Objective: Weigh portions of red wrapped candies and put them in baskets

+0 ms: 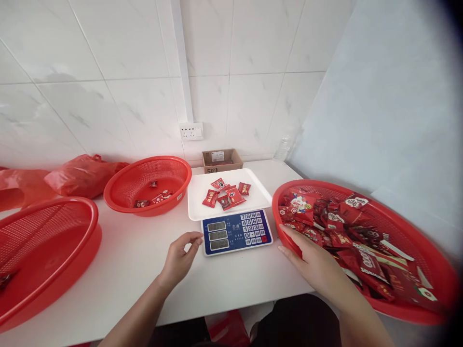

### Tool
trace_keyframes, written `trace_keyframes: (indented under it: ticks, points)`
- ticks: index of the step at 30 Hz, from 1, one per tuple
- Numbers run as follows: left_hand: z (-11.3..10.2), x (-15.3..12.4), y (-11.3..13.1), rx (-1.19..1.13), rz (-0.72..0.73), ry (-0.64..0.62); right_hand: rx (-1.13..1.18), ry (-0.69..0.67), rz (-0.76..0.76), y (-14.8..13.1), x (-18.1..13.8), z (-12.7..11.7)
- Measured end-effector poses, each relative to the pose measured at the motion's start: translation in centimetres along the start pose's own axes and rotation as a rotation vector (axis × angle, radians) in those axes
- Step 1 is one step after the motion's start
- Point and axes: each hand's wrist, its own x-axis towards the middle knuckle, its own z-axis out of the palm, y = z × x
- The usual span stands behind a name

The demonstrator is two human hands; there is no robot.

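A white digital scale with a blue keypad stands in the middle of the table. Several red snack packets lie on its white tray. My left hand is at the scale's left edge, thumb and index fingertips pinched together with nothing visible between them. Whether they touch the scale I cannot tell. On the right, my right hand grips the near left rim of a red plastic basket, its thumb outside. Many red wrapped packets are heaped in that basket.
A second red basket at the back left holds a few packets. A larger red basket sits at the left edge. Red plastic bags, a small cardboard box and a clear bottle stand along the wall, below a socket.
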Motion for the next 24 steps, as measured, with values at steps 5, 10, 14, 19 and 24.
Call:
trace_keyframes:
  ticks: [5,10,14,19,24]
  points:
    - [-2.8,0.9,-0.3,0.232,0.041,0.177,0.011,0.011,0.005,0.1,-0.2,-0.2]
    - [-5.6,2.2,-1.0,0.481,0.037,0.271,0.006,0.014,-0.008,0.7,-0.1,0.4]
    - [-6.7,3.0,-1.5,0.565,0.076,0.289,0.023,0.033,-0.025,1.2,0.1,0.8]
    - [-6.3,3.4,-1.5,0.563,0.102,0.25,0.024,0.039,-0.033,1.3,0.1,0.9]
    - [-4.0,4.3,-0.1,0.55,0.234,0.133,0.015,0.022,-0.032,1.3,0.1,0.8]
